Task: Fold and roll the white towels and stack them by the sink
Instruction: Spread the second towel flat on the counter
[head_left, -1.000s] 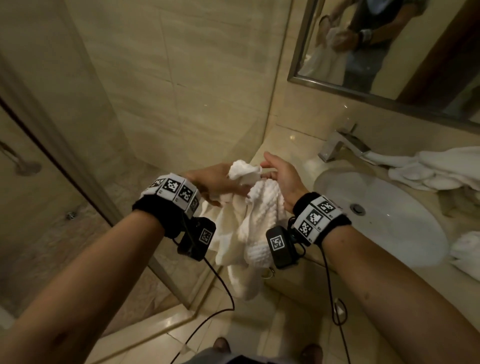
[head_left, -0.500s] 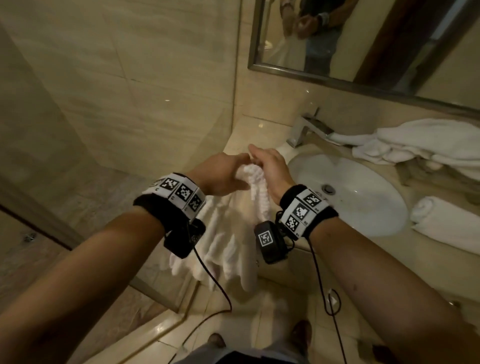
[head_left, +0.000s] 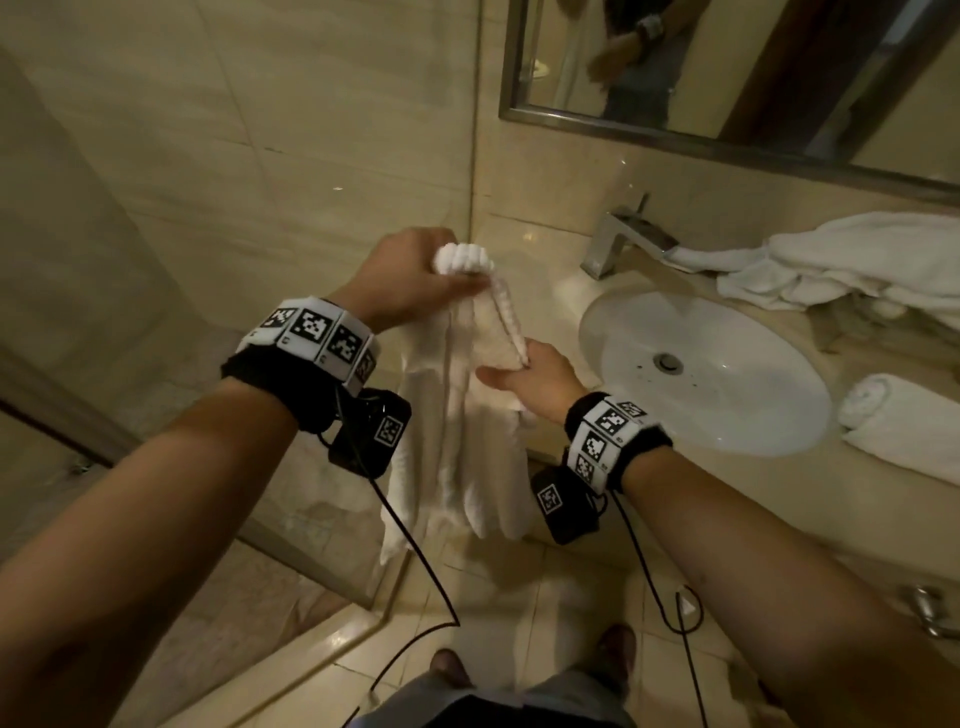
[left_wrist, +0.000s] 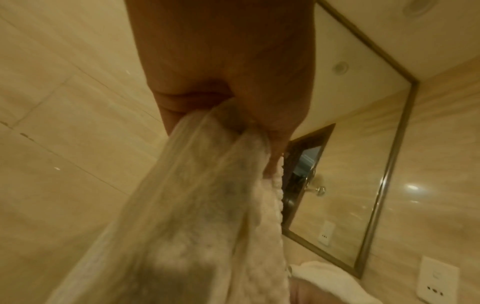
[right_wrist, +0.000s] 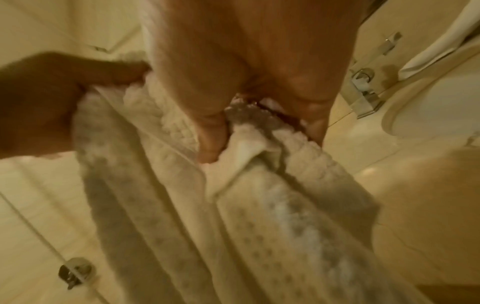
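A white textured towel (head_left: 462, 426) hangs in the air left of the sink (head_left: 701, 374). My left hand (head_left: 415, 275) grips its bunched top corner, which pokes out above the fist. Lower and to the right, my right hand (head_left: 530, 371) pinches the towel's ribbed edge between thumb and fingers. The left wrist view shows the towel (left_wrist: 197, 216) trailing from my curled left hand (left_wrist: 233, 107). In the right wrist view the right hand (right_wrist: 259, 115) pinches the hem of the towel (right_wrist: 259, 205), with the left hand (right_wrist: 52, 98) at the side.
A rolled white towel (head_left: 904, 421) lies on the counter right of the sink. A loose heap of white towels (head_left: 841, 265) sits behind it by the chrome faucet (head_left: 618, 239). A mirror (head_left: 727, 67) hangs above. A glass shower wall (head_left: 156, 364) stands at left.
My left hand has risen with the towel's corner. My right hand has slid down along the edge, so the hands have moved apart and the towel hangs longer.
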